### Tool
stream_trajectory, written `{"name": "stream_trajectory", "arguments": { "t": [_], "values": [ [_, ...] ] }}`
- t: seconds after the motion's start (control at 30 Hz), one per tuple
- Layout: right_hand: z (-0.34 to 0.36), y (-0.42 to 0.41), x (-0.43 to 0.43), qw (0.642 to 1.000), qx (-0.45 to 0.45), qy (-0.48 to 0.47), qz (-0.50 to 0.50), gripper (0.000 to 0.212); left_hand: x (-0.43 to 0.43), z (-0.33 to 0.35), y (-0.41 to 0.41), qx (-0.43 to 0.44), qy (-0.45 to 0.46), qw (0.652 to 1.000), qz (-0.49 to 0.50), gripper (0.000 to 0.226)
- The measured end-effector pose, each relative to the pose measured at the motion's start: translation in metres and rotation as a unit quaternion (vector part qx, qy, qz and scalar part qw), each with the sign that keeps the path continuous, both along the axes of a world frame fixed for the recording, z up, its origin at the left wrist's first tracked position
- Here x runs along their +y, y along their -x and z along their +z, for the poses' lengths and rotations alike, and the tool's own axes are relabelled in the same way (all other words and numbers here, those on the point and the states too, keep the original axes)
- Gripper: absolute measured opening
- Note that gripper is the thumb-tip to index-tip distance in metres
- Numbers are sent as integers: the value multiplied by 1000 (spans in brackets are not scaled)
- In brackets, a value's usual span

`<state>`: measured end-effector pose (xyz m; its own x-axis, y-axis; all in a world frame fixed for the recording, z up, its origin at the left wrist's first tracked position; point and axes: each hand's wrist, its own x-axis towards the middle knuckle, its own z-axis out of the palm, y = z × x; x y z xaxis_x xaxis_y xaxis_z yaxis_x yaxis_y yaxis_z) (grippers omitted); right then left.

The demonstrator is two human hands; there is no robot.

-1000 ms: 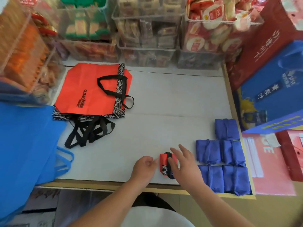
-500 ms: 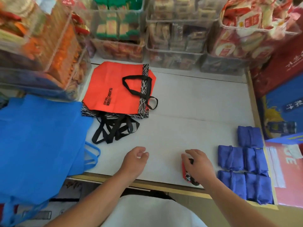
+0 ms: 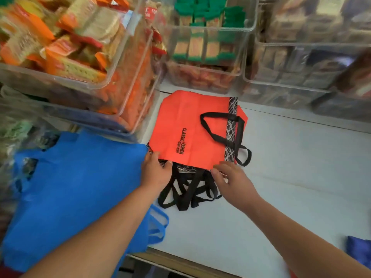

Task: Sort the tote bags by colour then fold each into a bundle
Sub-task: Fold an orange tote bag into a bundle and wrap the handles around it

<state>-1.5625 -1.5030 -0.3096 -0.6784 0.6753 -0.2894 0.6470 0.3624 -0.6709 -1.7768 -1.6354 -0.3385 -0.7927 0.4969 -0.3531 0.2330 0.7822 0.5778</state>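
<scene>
A red tote bag point(image 3: 192, 129) with black handles and a patterned trim lies flat on top of a small stack at the back left of the white table point(image 3: 291, 177). Black handles point(image 3: 186, 193) of the bags beneath spill toward me. My left hand point(image 3: 156, 173) pinches the stack's near left corner. My right hand point(image 3: 230, 179) has its fingers curled on the near edge of the top red bag, by the trim. Large light blue tote bags point(image 3: 70, 187) hang over the table's left edge. A dark blue folded bundle point(image 3: 359, 251) shows at the bottom right.
Clear plastic bins of packaged snacks point(image 3: 210, 47) line the back of the table, and another bin point(image 3: 80, 67) overhangs the left side close to the red bags. The wooden front edge of the table point(image 3: 180, 263) runs below my arms.
Both hands left the small red bundle at the table's front and reached forward to the red bag stack. The view swung left, so the folded blue bundles are mostly out of frame.
</scene>
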Motion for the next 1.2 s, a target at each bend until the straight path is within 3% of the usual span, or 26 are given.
{"name": "stream_trajectory", "arguments": {
  "t": [0.13,0.27,0.4,0.5,0.57,0.7,0.8,0.87,1.0,1.07,1.13,1.2],
  "values": [
    [-31,23,10,997,-53,-16,51,52,3,-19,21,-22,9,1000,17,59],
    [-57,19,19,992,-103,25,74,59,12,-31,39,-97,-61,990,86,75],
    [-63,9,24,995,-84,18,52,61,27,-27,40,-101,-148,975,132,62],
    [-59,0,31,994,-88,7,66,66,36,-13,32,-86,-183,965,165,36],
    [-54,-6,34,992,-101,-22,66,70,39,0,24,-130,-196,952,193,15],
    [-18,-14,13,999,-9,-26,24,52,26,35,-23,-215,-152,939,222,11],
    [10,-24,-20,995,95,24,9,29,5,60,-85,-279,-113,936,183,15],
    [15,-39,-34,992,99,74,16,22,-8,69,-129,-340,-111,921,153,12],
    [-19,-99,-42,999,-4,24,49,47,-40,65,-217,-458,-36,888,-34,17],
    [-44,-135,-40,993,-91,-4,73,66,-55,52,-241,-424,-37,896,-126,19],
    [-62,-167,-39,983,-156,-18,94,79,-61,40,-242,-302,-55,936,-172,17],
    [-69,-190,-38,978,-159,-53,126,68,-61,33,-227,-153,-67,971,-169,18]
  ]
}}
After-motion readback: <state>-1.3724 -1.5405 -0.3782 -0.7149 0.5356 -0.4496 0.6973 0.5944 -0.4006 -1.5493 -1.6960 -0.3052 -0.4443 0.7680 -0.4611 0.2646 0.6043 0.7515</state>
